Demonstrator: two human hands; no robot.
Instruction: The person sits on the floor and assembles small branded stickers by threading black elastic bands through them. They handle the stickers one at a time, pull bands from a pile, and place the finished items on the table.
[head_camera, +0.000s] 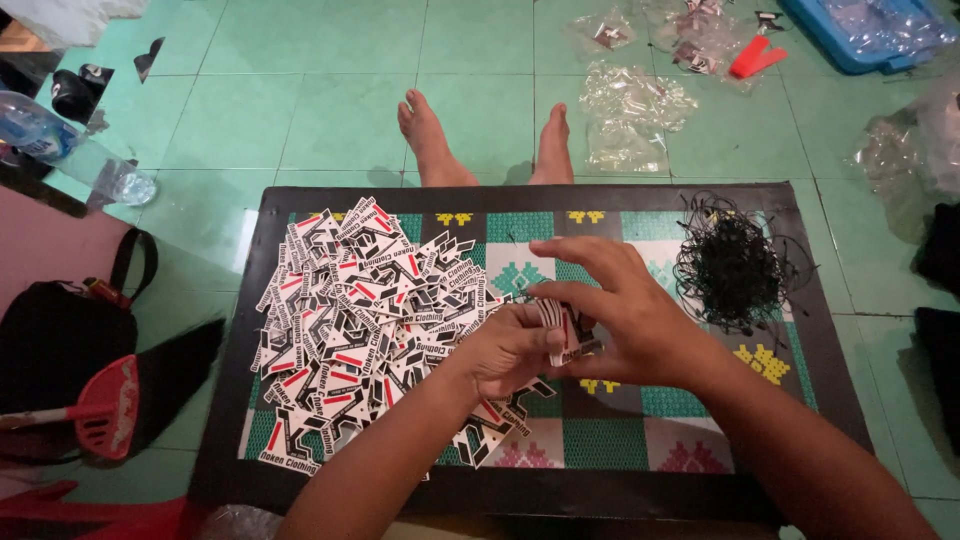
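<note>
Both hands, left (505, 350) and right (625, 315), pinch a small stack of tags (568, 335) above the tabletop (600, 440), between the tag pile (365, 320) and black strings (730, 265).

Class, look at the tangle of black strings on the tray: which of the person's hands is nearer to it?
Right. The right hand is just left of the black strings, not touching; the left hand is farther left, beside the pile of tags.
</note>
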